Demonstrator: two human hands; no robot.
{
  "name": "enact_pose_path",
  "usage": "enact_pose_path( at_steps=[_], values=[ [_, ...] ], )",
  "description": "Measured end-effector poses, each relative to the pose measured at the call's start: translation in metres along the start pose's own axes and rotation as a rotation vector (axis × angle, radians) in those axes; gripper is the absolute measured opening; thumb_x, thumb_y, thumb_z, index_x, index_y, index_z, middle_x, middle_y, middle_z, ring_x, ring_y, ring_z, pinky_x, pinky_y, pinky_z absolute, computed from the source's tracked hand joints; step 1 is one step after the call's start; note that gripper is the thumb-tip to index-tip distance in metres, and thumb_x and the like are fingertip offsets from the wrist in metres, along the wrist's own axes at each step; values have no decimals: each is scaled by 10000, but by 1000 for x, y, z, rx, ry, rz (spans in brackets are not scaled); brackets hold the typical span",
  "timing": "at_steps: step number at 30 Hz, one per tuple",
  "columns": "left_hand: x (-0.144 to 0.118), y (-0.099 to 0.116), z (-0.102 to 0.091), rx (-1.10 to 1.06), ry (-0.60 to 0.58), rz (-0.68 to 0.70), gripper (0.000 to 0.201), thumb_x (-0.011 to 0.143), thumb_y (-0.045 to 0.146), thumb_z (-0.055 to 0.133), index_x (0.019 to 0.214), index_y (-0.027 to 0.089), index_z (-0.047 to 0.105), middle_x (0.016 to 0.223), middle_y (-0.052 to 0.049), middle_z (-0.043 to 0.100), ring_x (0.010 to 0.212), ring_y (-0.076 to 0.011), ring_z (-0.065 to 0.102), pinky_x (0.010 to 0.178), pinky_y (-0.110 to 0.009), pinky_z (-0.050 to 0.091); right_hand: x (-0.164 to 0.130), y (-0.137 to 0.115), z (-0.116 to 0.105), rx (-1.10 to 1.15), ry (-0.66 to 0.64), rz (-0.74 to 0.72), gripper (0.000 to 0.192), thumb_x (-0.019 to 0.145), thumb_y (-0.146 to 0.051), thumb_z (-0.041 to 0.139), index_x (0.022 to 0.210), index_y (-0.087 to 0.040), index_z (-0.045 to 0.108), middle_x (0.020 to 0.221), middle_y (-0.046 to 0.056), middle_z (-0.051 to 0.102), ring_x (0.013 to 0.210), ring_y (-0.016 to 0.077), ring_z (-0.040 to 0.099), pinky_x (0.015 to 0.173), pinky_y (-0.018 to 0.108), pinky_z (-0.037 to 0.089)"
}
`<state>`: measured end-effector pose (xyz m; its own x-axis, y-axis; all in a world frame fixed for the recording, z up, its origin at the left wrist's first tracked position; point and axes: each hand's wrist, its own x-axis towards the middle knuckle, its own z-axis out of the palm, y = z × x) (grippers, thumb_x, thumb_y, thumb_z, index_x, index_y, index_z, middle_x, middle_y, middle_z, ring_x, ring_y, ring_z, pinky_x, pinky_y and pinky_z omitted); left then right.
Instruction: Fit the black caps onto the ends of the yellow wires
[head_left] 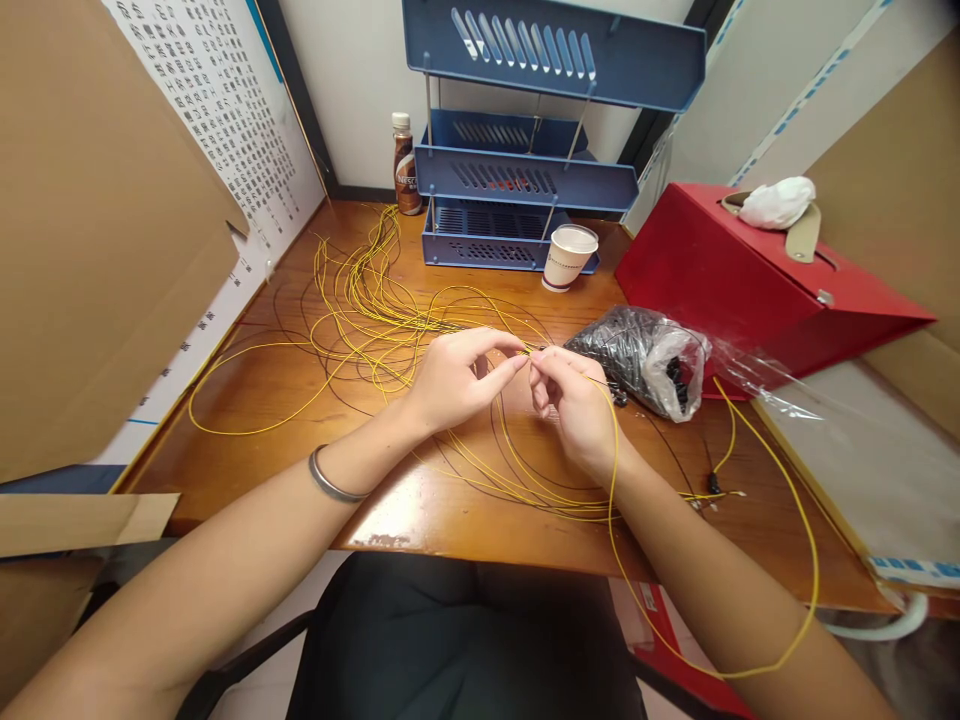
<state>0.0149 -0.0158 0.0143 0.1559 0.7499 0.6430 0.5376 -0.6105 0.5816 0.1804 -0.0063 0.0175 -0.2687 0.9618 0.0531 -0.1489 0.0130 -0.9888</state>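
Note:
Over the middle of the wooden desk (247, 440), my left hand (450, 380) and my right hand (574, 405) meet fingertip to fingertip. Both pinch the same thin yellow wire (615, 470) at about one spot. That wire runs down past my right wrist and loops off the desk's front edge. A tangle of several more yellow and dark wires (367, 300) lies spread on the desk behind and under my hands. A clear plastic bag of small black parts (645, 360) rests just right of my right hand.
A blue three-tier paper tray (525, 180) stands at the back, with a paper cup (568, 257) and a brown drink bottle (406, 165) beside it. A red box (750, 280) sits at the right. Cardboard panels (97, 230) wall the left side.

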Motion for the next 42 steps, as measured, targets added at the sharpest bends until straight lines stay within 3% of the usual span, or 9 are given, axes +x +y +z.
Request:
enact_pose_path(
  at_steps=[6, 42],
  values=[
    [-1, -1, 1, -15, 1, 68, 133, 936, 226, 638, 917, 157, 750, 846, -34, 780, 603, -95, 617, 620, -233, 500, 1, 0, 0, -6, -7, -4, 295, 852, -324, 615, 589, -193, 590, 438, -50, 480, 400, 77, 396, 412, 207, 300],
    [0, 0, 0, -9, 15, 27, 124, 919, 240, 647, 861, 155, 715, 815, -33, 762, 631, -107, 635, 636, -239, 505, -1, 0, -1, -21, -6, 1, 304, 859, -331, 616, 589, -195, 585, 446, -47, 478, 410, 80, 395, 421, 218, 293]
  ],
)
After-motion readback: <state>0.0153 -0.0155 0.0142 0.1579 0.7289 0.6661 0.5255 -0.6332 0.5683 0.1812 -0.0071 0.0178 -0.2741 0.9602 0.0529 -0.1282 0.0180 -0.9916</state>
